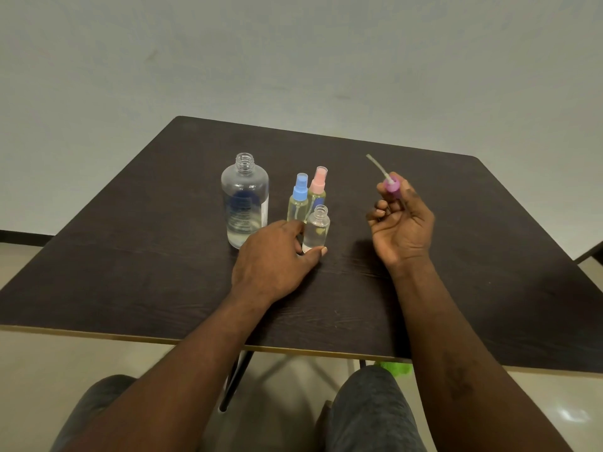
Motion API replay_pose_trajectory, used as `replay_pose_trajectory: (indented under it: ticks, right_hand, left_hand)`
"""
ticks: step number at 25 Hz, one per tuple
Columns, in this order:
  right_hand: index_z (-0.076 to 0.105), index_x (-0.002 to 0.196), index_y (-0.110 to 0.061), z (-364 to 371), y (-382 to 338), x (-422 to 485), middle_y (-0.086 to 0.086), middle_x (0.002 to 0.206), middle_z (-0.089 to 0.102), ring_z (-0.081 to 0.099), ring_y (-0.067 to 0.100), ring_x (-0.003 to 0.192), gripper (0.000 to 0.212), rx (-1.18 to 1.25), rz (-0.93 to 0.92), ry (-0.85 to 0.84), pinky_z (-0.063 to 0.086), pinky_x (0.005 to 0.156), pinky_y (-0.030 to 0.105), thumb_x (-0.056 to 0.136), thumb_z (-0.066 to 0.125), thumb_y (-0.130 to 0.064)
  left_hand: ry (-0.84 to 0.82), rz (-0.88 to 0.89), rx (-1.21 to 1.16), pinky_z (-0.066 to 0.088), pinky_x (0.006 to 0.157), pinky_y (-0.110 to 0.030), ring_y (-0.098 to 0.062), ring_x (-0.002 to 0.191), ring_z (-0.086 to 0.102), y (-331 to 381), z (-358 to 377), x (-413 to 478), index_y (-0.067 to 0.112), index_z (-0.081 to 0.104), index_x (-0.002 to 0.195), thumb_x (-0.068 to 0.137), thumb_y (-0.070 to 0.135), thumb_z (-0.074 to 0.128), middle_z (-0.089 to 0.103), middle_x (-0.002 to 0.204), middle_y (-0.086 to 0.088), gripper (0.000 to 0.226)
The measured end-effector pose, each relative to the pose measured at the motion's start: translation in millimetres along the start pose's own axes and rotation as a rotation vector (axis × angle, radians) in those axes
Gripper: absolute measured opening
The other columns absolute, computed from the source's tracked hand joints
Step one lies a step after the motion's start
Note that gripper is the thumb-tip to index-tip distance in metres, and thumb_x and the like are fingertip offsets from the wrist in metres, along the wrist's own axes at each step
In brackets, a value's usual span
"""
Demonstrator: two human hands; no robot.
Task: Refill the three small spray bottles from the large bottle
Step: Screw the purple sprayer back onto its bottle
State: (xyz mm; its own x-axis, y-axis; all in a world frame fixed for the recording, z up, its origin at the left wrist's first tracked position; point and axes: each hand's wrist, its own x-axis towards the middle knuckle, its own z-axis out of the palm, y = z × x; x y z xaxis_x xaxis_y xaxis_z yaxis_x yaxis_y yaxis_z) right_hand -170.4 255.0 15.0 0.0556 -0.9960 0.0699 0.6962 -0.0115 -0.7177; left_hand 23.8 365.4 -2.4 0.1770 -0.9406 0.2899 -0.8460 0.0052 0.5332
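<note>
A large clear bottle stands uncapped on the dark table, with a little liquid at its bottom. To its right stand a blue-capped spray bottle and a pink-capped spray bottle, both with yellowish liquid. In front of them an open small bottle holds clear liquid. My left hand grips its base between thumb and fingers. My right hand is raised to the right, pinching a purple spray head whose dip tube points up and left.
The table's front edge runs across just above my knees. A pale wall lies behind the table. Metal table legs show beneath it, and something green lies on the floor.
</note>
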Motion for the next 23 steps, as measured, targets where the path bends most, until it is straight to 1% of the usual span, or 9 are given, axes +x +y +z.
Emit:
replay_pose_trajectory:
  ticks: [3, 6, 8, 11, 13, 18, 21, 23]
  right_hand:
    - [0.068, 0.108, -0.010, 6.4, 4.3, -3.8, 0.003, 0.086, 0.073, 0.053, 0.006, 0.061, 0.014, -0.068, 0.004, -0.102, 0.043, 0.058, 0.019, 0.097, 0.061, -0.017]
    - [0.067, 0.103, -0.013, 8.5, 5.4, -6.8, 0.003, 0.094, 0.077, 0.055, 0.007, 0.064, 0.012, -0.143, 0.013, -0.149, 0.045, 0.060, 0.020, 0.092, 0.066, -0.016]
    - [0.067, 0.103, -0.015, 7.4, 5.0, -7.5, 0.004, 0.096, 0.077, 0.057, 0.008, 0.066, 0.013, -0.173, 0.020, -0.150, 0.046, 0.060, 0.021, 0.090, 0.068, -0.014]
    - [0.067, 0.102, -0.014, 7.9, 4.5, -7.3, 0.006, 0.089, 0.071, 0.055, 0.009, 0.063, 0.018, -0.150, 0.019, -0.136, 0.046, 0.057, 0.022, 0.085, 0.068, -0.010]
    - [0.065, 0.103, -0.012, 9.1, 3.8, -7.0, 0.007, 0.086, 0.067, 0.053, 0.009, 0.061, 0.020, -0.114, 0.015, -0.143, 0.045, 0.058, 0.022, 0.083, 0.065, -0.007]
    - [0.062, 0.107, -0.008, 10.4, 4.6, -6.8, 0.009, 0.088, 0.059, 0.048, 0.009, 0.061, 0.025, -0.083, 0.016, -0.184, 0.042, 0.056, 0.022, 0.082, 0.062, -0.001]
    - [0.060, 0.108, -0.007, 10.4, 4.5, -6.4, 0.008, 0.086, 0.060, 0.045, 0.009, 0.061, 0.028, -0.087, 0.005, -0.189, 0.039, 0.054, 0.021, 0.081, 0.060, 0.000]
    - [0.060, 0.107, -0.007, 11.4, 3.7, -7.2, 0.009, 0.086, 0.061, 0.047, 0.009, 0.061, 0.028, -0.092, -0.009, -0.190, 0.039, 0.052, 0.020, 0.080, 0.059, 0.000]
  left_hand:
    - [-0.004, 0.003, -0.006, 0.042, 0.063, -0.028, -0.005, 0.075, 0.057, 0.4, 0.3, 0.4, 0.036, 0.059, 0.090, 0.088, 0.066, 0.068, 0.060, 0.080, 0.015, 0.031]
    - [0.002, -0.004, -0.007, 0.045, 0.064, -0.029, -0.005, 0.075, 0.057, -0.2, 0.7, 1.0, 0.035, 0.061, 0.091, 0.088, 0.065, 0.068, 0.060, 0.080, 0.014, 0.032]
    - [0.013, -0.016, -0.018, 0.046, 0.064, -0.030, -0.006, 0.076, 0.058, -1.1, 1.3, 0.9, 0.034, 0.061, 0.088, 0.087, 0.064, 0.069, 0.060, 0.080, 0.014, 0.031]
    - [0.034, -0.045, -0.052, 0.045, 0.065, -0.028, -0.006, 0.075, 0.059, -2.8, 1.7, 1.0, 0.035, 0.058, 0.083, 0.086, 0.060, 0.072, 0.061, 0.079, 0.014, 0.029]
    - [0.040, -0.057, -0.065, 0.048, 0.067, -0.029, -0.007, 0.075, 0.060, -3.7, 3.1, 1.6, 0.033, 0.062, 0.084, 0.085, 0.059, 0.072, 0.062, 0.078, 0.014, 0.028]
    - [0.064, -0.072, -0.057, 0.050, 0.068, -0.029, -0.006, 0.076, 0.061, -4.2, 3.6, 1.7, 0.031, 0.067, 0.088, 0.084, 0.058, 0.073, 0.063, 0.077, 0.015, 0.028]
    - [0.073, -0.086, -0.061, 0.054, 0.069, -0.031, -0.007, 0.075, 0.062, -3.3, 2.7, 0.8, 0.030, 0.070, 0.092, 0.084, 0.057, 0.073, 0.064, 0.078, 0.014, 0.029]
    - [0.084, -0.087, -0.055, 0.054, 0.069, -0.032, -0.007, 0.075, 0.061, -1.2, 2.2, -0.3, 0.029, 0.070, 0.092, 0.084, 0.057, 0.073, 0.064, 0.078, 0.013, 0.029]
